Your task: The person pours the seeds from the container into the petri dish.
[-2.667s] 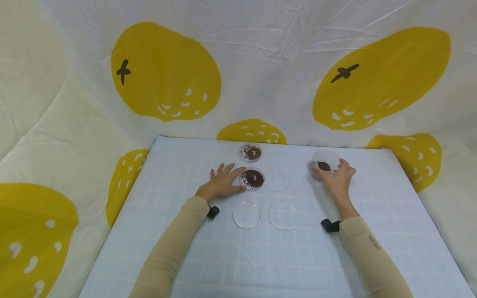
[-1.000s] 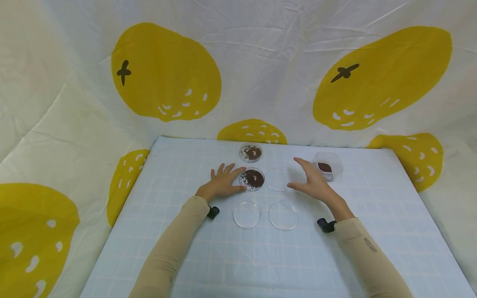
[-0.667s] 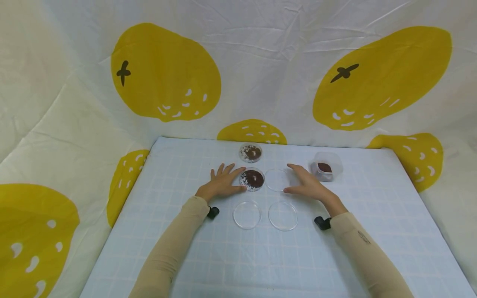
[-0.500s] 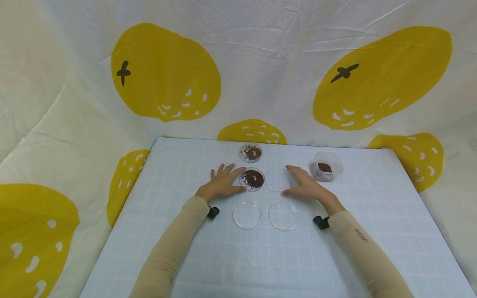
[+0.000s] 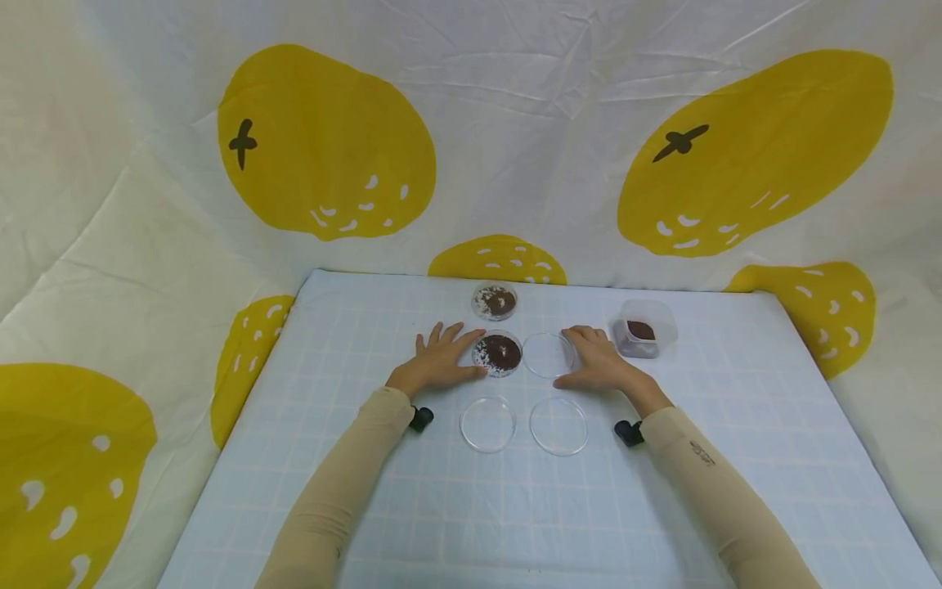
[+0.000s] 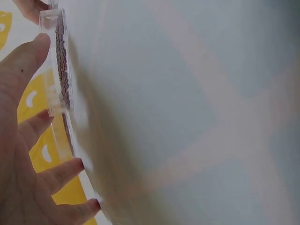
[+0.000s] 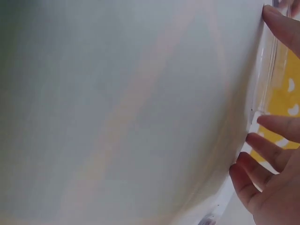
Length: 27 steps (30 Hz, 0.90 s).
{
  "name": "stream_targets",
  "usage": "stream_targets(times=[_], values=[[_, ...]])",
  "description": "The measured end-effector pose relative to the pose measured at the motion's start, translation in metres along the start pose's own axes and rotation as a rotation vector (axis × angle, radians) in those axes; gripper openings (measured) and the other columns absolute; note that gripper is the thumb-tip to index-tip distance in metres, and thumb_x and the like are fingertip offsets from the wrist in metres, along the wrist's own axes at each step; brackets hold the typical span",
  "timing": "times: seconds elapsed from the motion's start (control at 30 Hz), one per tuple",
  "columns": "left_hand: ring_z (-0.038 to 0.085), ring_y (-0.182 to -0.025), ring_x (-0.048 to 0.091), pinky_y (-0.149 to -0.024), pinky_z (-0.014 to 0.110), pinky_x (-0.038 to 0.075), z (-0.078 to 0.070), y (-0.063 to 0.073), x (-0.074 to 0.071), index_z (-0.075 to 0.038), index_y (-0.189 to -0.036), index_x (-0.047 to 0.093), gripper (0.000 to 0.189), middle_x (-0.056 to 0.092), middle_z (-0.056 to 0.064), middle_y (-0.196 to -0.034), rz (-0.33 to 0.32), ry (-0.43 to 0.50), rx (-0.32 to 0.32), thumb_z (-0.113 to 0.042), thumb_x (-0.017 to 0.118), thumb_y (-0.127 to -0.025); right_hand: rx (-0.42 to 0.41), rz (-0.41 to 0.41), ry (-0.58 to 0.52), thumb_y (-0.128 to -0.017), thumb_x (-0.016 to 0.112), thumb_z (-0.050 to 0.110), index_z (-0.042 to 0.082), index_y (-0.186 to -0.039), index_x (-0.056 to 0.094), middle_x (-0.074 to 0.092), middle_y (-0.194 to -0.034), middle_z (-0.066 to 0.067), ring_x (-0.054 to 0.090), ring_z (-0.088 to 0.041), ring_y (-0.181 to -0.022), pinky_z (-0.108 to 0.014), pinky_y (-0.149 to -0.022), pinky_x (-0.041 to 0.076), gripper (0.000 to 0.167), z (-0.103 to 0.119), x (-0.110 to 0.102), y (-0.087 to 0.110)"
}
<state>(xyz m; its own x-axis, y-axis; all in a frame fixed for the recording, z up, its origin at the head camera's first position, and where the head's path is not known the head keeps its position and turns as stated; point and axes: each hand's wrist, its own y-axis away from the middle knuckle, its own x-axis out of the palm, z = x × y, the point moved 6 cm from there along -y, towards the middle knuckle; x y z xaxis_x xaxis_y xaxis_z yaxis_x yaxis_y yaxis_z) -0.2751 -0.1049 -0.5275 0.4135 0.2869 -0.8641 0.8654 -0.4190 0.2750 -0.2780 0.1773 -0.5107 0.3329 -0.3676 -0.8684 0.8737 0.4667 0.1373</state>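
Note:
My left hand [image 5: 436, 362] holds a round clear petri dish [image 5: 497, 355] of dark brown granules between thumb and index finger, the other fingers spread on the cloth. The left wrist view shows this dish [image 6: 63, 61] edge-on, thumb against its side. My right hand [image 5: 599, 360] has its thumb and index finger at opposite sides of a clear petri dish part [image 5: 548, 375] with nothing in it, beside the filled dish. In the right wrist view its clear wall [image 7: 267, 79] stands between thumb and index finger, with the remaining fingertips resting on the cloth.
A second granule-filled petri dish [image 5: 495, 302] stands behind. Two clear dish parts [image 5: 489, 451] [image 5: 559, 454] lie in front. Right of my right hand sits a clear plastic container [image 5: 637, 350] with dark contents. A printed fabric wall [image 5: 515, 164] borders the table [image 5: 471, 515].
My right hand let go of the plastic container, moved left and narrowed its fingers around the empty dish part. The left hand stayed at the filled dish.

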Motion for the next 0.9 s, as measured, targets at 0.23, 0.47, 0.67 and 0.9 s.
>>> stream_targets(times=[0.23,0.47,0.67,0.9], values=[[0.047,-0.148,-0.002,-0.109,0.073,-0.003,-0.0026,0.0007,-0.0021,-0.041,-0.159,0.020,0.083,0.010,0.009,-0.167,-0.008,0.000,0.000,-0.071,0.054,-0.090,0.018,0.005,0.026,-0.076,0.086,0.042,0.000,-0.148,0.043,0.036,-0.149,-0.027,0.029,-0.046,-0.134,-0.063,-0.109,0.027,0.094,0.0006,-0.0003,-0.0020],[0.047,-0.148,-0.002,-0.109,0.073,-0.003,-0.0019,-0.0008,-0.0011,-0.042,-0.159,0.019,0.083,0.010,0.009,-0.167,-0.007,-0.016,-0.007,-0.072,0.053,-0.090,0.039,0.008,0.020,-0.075,0.086,0.045,0.003,-0.148,0.044,0.035,-0.150,-0.025,0.029,-0.045,-0.134,-0.064,-0.108,0.028,0.094,-0.0010,0.0007,-0.0042],[0.047,-0.148,-0.003,-0.109,0.073,-0.003,-0.0017,-0.0008,-0.0009,-0.042,-0.159,0.019,0.083,0.010,0.009,-0.167,-0.004,-0.009,-0.005,-0.072,0.053,-0.090,0.032,0.004,-0.008,-0.077,0.084,0.046,0.003,-0.149,0.042,0.037,-0.152,-0.023,0.031,-0.044,-0.136,-0.061,-0.111,0.027,0.094,-0.0024,0.0014,-0.0033],[0.047,-0.148,-0.002,-0.109,0.074,-0.003,-0.0007,-0.0017,0.0004,-0.042,-0.159,0.020,0.083,0.010,0.009,-0.166,-0.003,-0.009,-0.003,-0.072,0.053,-0.090,-0.012,-0.050,-0.054,-0.077,0.084,0.046,0.003,-0.148,0.042,0.042,-0.150,-0.020,0.036,-0.041,-0.136,-0.057,-0.112,0.028,0.093,-0.0014,-0.0016,0.0006]])
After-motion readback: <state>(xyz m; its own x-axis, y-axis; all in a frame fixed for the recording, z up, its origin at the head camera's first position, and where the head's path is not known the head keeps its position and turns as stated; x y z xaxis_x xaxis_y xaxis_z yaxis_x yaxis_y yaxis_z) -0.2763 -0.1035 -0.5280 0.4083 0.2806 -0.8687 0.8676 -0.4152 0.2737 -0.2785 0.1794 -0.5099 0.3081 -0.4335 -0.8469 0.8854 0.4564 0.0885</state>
